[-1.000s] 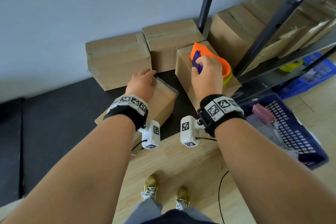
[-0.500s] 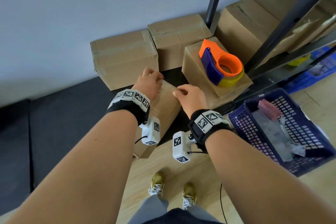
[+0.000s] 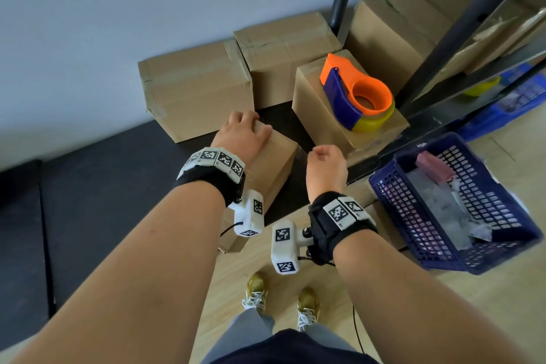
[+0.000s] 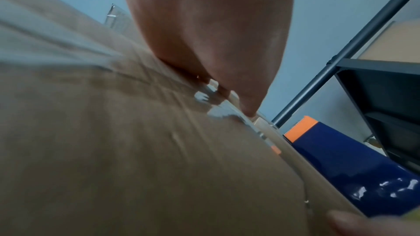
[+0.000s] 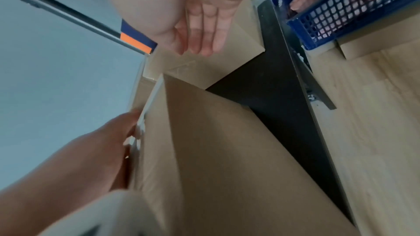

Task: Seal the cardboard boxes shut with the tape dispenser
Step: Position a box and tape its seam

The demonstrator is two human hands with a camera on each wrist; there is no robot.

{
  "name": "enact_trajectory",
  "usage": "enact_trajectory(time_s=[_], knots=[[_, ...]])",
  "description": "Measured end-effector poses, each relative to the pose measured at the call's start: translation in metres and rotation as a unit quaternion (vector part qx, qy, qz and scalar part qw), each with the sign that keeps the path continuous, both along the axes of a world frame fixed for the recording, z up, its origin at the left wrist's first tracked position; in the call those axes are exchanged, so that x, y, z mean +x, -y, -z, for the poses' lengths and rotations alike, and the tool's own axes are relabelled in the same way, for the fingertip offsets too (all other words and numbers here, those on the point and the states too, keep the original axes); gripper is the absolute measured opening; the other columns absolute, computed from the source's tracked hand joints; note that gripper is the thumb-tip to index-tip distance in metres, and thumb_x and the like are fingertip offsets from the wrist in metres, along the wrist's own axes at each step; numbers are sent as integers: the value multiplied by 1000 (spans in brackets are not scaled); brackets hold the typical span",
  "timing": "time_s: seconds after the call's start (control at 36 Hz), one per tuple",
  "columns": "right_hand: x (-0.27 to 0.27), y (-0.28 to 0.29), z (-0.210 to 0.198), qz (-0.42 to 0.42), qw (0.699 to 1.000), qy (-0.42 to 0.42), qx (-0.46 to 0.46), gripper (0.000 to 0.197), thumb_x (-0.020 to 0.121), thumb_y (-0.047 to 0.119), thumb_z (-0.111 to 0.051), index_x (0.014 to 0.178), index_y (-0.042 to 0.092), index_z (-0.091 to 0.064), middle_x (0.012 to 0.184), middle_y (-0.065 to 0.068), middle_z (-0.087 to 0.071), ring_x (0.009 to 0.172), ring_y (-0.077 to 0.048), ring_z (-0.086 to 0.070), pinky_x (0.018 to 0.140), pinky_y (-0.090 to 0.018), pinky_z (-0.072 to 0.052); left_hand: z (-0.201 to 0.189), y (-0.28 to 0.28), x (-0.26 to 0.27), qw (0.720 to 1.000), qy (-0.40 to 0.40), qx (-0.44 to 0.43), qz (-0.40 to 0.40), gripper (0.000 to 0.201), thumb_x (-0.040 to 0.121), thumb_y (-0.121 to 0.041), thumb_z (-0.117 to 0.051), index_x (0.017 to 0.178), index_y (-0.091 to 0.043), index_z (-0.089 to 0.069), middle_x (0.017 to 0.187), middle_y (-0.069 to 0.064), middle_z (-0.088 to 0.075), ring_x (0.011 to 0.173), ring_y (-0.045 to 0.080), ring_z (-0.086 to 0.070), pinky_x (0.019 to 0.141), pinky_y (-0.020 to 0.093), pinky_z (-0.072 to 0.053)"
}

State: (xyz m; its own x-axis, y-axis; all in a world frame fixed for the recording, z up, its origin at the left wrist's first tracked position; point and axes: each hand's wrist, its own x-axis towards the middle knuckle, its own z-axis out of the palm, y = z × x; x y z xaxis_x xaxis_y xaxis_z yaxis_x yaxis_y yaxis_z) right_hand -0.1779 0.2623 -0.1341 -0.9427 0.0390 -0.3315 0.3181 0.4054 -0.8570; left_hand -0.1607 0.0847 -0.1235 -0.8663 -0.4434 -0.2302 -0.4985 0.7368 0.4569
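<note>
Tape dispenser [image 3: 356, 93] is my landmark: orange frame, blue handle, yellow roll, lying on its side atop a small cardboard box [image 3: 325, 127]. Its long axis runs from the pointed orange end, aimed away toward the wall, back to the round roll end nearest me. In the left wrist view only the blue handle and an orange tip [image 4: 341, 159] show.

Just this side of the dispenser and to its left sits the box I'm working [image 3: 271, 162], tilted, with one corner toward the dispenser's box. My left hand [image 3: 240, 136] rests on that box's far top edge, fingers [image 4: 247, 109] bent down over the taped seam and pressing on it; the thumb is not clear, so I read a press, not a grip. In the right wrist view that same hand [image 5: 109, 148] lies against the box's upper edge.

My right hand [image 3: 325, 167] hangs in the air between the working box and the dispenser's box, holding nothing. From the wrist, its fingers [image 5: 204, 30] are together and only loosely bent.

Right of the dispenser, a blue basket [image 3: 393, 195] stands on the wooden floor.
</note>
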Motion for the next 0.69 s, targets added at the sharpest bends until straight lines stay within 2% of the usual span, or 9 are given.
enact_trajectory(time_s=[0.03, 0.08, 0.17, 0.22, 0.36, 0.44, 0.53, 0.61, 0.69], knots=[[1, 0, -2, -6, 1000, -3, -1, 18, 99, 17, -57, 115, 18, -64, 89, 14, -59, 80, -3, -58, 61, -13, -38, 0, -1, 0, 1000, 0, -7, -3, 49, 93, -52, -41, 137, -29, -39, 138, 3, -37, 126, 27, -41, 102, 39, -36], [2, 3, -7, -14, 1000, -14, 0, 17, 98, 20, -60, 111, 17, -69, 92, 10, -65, 88, -7, -63, 69, -15, -44, 0, -3, 1, 1000, -3, -19, -10, 51, 92, -54, -42, 136, -29, -39, 138, 4, -37, 127, 28, -41, 104, 40, -36], [2, 9, -13, -16, 1000, -26, 2, 16, 96, 21, -62, 108, 19, -73, 98, 6, -72, 91, -8, -65, 86, -26, -53, 0, -4, 1, 1000, -1, -26, -8, 52, 92, -55, -42, 137, -28, -39, 138, 5, -37, 127, 29, -41, 104, 41, -36], [1, 14, -15, -19, 999, -33, 0, 15, 95, 21, -63, 105, 20, -75, 97, 5, -73, 93, -9, -67, 91, -31, -55, 0, -4, 1, 1000, -1, -28, -7, 53, 92, -55, -42, 137, -28, -38, 138, 6, -37, 128, 29, -40, 104, 41, -35], [-1, 23, -15, -22, 1000, -6, -3, 13, 94, 20, -66, 102, 20, -76, 99, 5, -73, 96, -14, -69, 92, -38, -57, 0, -5, 3, 999, -5, -38, -8, 53, 93, -55, -41, 137, -25, -39, 138, 7, -38, 127, 29, -41, 105, 40, -34], [-1, 26, -14, -2, 1000, 21, -19, 9, 92, 20, -67, 93, 23, -76, 98, 4, -73, 96, -17, -69, 92, -40, -57, 0, -6, 3, 999, -2, -46, -6, 53, 94, -55, -40, 138, -24, -39, 138, 8, -38, 127, 30, -41, 105, 41, -35], [-4, 29, -17, 2, 999, 51, -18, 14, 94, 19, -65, 83, 23, -73, 94, 3, -73, 95, -19, -68, 93, -39, -56, 0, -7, 3, 999, -1, -53, -8, 54, 95, -54, -40, 138, -23, -39, 138, 9, -39, 127, 30, -41, 104, 41, -35], [-7, 31, -18, -7, 998, 56, -7, 18, 98, 18, -59, 97, 16, -78, 100, 0, -72, 99, -19, -66, 93, -34, -52, 0, -8, 3, 998, 0, -54, -13, 55, 94, -55, -40, 138, -22, -39, 137, 9, -39, 127, 30, -41, 104, 41, -35], [-8, 33, -17, -30, 998, 57, 15, 26, 101, 21, -53, 101, 15, -77, 103, -1, -70, 101, -21, -64, 97, -37, -52, -1, -7, 3, 999, -2, -48, -23, 53, 93, -55, -43, 136, -23, -41, 134, 8, -41, 125, 30, -43, 103, 41, -37]])
